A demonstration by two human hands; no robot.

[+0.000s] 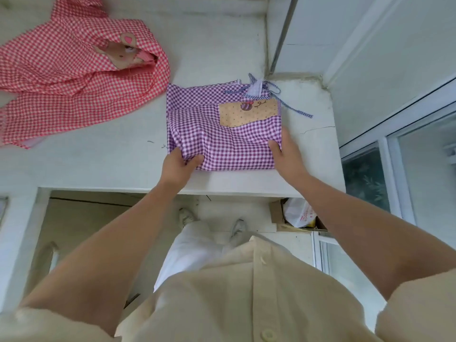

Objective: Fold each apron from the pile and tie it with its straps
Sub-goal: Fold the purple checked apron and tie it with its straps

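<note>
Purple apron (222, 137): purple-and-white gingham, folded into a rough rectangle, lay flat on the right part of the counter (111, 159), close to its near edge.
Pocket patch (248, 112): tan, with a small embroidered figure, faced up on the far right part of the fold.
Straps (294, 108): blue-and-white striped, lay loose at the far right corner of the purple apron, with one end trailing right across the counter.
Left hand (176, 166): gripped the near left corner of the purple apron, with the thumb on top of the cloth and the fingers (175, 153) curled against the left edge.
Right hand (287, 156): gripped the near right edge of the purple apron, with the thumb laid on top and the fingers (286, 135) held together along the right side.
Red apron (74, 77): red-and-white gingham, unfolded and rumpled, lay on the far left part of the counter, well apart from the purple apron.
Cardboard box (277, 213): stood on the floor below the counter at the right and held a white plastic bag (297, 213).
</note>
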